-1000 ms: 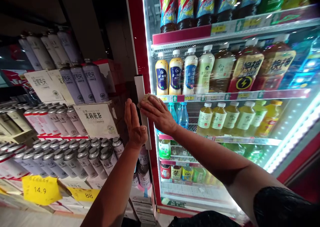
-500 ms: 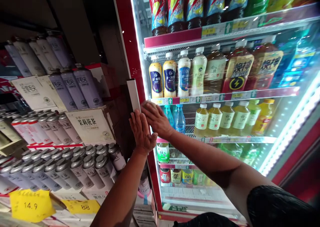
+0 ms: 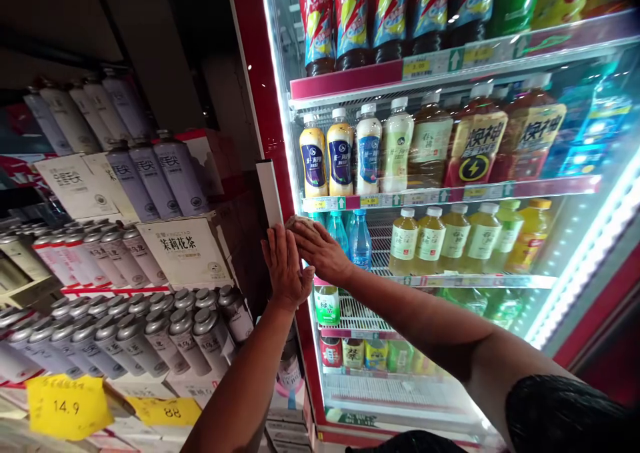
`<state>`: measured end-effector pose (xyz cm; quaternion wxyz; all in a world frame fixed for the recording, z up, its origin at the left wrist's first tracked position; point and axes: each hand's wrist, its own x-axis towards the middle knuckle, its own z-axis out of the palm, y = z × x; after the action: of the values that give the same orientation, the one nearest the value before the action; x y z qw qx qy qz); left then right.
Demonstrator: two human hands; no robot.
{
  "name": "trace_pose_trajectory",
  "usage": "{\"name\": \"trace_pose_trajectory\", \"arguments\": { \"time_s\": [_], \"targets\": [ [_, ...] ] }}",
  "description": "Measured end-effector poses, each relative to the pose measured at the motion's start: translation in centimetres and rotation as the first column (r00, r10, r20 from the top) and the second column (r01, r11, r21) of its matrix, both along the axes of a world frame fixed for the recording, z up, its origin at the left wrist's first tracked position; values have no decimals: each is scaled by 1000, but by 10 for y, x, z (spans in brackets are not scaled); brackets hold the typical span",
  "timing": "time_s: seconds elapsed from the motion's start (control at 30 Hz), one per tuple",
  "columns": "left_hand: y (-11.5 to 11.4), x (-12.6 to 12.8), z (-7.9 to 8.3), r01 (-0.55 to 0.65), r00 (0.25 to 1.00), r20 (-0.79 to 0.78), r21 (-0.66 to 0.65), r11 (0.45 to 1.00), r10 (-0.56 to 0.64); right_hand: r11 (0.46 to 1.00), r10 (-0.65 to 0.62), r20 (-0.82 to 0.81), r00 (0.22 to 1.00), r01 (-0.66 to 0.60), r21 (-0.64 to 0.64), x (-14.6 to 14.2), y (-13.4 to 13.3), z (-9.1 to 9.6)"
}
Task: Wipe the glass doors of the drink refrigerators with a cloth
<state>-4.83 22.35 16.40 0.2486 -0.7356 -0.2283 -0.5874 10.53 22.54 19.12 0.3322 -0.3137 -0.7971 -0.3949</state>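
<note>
My left hand (image 3: 285, 266) lies flat and open against the white handle strip (image 3: 267, 190) on the left edge of a drinks cooler door (image 3: 260, 93). My right hand (image 3: 320, 250) presses a brownish cloth (image 3: 299, 223) against the door's red frame beside the handle, fingers laid over the cloth. The two hands touch side by side. Behind the glass stand rows of bottles: yellow and white bottles (image 3: 340, 150) on the shelf above my hands, blue water bottles (image 3: 357, 240) just right of them.
Left of the cooler, open shelves hold several grey cans (image 3: 150, 326), tall pale bottles (image 3: 150, 173), a white sign card (image 3: 183, 250) and yellow price tags (image 3: 65, 406). Green tea bottles (image 3: 450, 240) fill the cooler's middle shelf.
My right hand with the cloth has slid down the door edge. My left hand shifted right onto the handle strip, beside the right hand.
</note>
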Motion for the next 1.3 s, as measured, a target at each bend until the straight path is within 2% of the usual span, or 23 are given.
{"name": "trace_pose_trajectory", "arguments": {
  "time_s": [0.07,0.13,0.23,0.33,0.4,0.47,0.6,0.67,0.87,0.93,1.07,1.13,1.23,1.3],
  "targets": [
    [-5,3,-2,-28,1000,-8,-40,999,28,1000,-15,19,1000,16,-11,9,-4,1],
    [-12,10,-4,-31,999,-19,-67,997,30,998,-65,-48,997,64,-18,17,-8,11],
    [-22,21,-6,84,994,-62,-53,995,-87,994,-108,-154,982,110,2,24,-11,21],
    [-22,30,-10,217,975,-30,-74,973,-220,997,-74,-61,995,73,-16,25,-12,3],
    [-18,34,-13,258,966,38,-127,958,-255,999,-31,49,998,33,-29,29,-15,-14],
    [-12,36,-16,273,961,98,-180,945,-258,1000,-26,98,995,27,-6,38,-18,-22],
    [-3,39,-22,237,967,161,-291,927,-196,986,-159,-81,984,162,32,58,-25,-6],
    [2,40,-24,210,973,156,-316,925,-167,983,-181,-159,970,185,13,63,-28,-2],
    [18,45,-35,103,993,92,-318,942,-77,991,-103,15,995,104,-81,80,-41,-23],
    [20,45,-38,65,996,78,-347,936,-40,989,-125,-18,992,123,-76,92,-45,-20],
    [20,47,-39,-7,998,55,-390,921,30,982,-186,-189,964,179,-54,104,-48,-12],
    [19,48,-40,-25,998,49,-394,919,48,987,-158,-155,975,151,-55,104,-51,-18],
    [18,49,-41,-49,996,48,-412,910,75,992,-93,16,996,94,-80,111,-57,-28],
    [18,49,-42,-75,994,37,-417,906,100,991,-99,54,994,103,-84,122,-62,-26]
  ]
}}
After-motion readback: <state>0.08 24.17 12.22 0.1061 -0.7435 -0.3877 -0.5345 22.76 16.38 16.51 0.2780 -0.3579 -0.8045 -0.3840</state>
